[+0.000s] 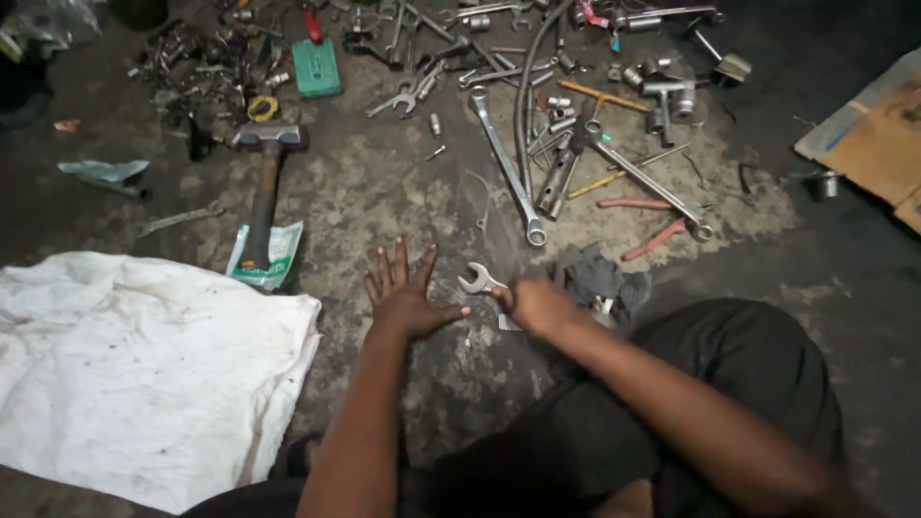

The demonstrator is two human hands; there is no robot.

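Observation:
My left hand (405, 293) rests flat on the stained concrete floor with its fingers spread, holding nothing. Just to its right, my right hand (539, 305) is closed around the handle of a small open-ended spanner (477, 281), whose jaw points left toward the left hand. A crumpled dark rag (600, 280) lies right behind the right hand. A long combination spanner (507, 168) lies on the floor beyond both hands.
A hammer (264, 182) lies on a green-and-white packet at left. A white sack (144, 369) covers the lower left floor. Several spanners, sockets and bolts are scattered across the top, with a green box (317, 67), pliers with red handles (652, 225) and cardboard (878, 139) at right.

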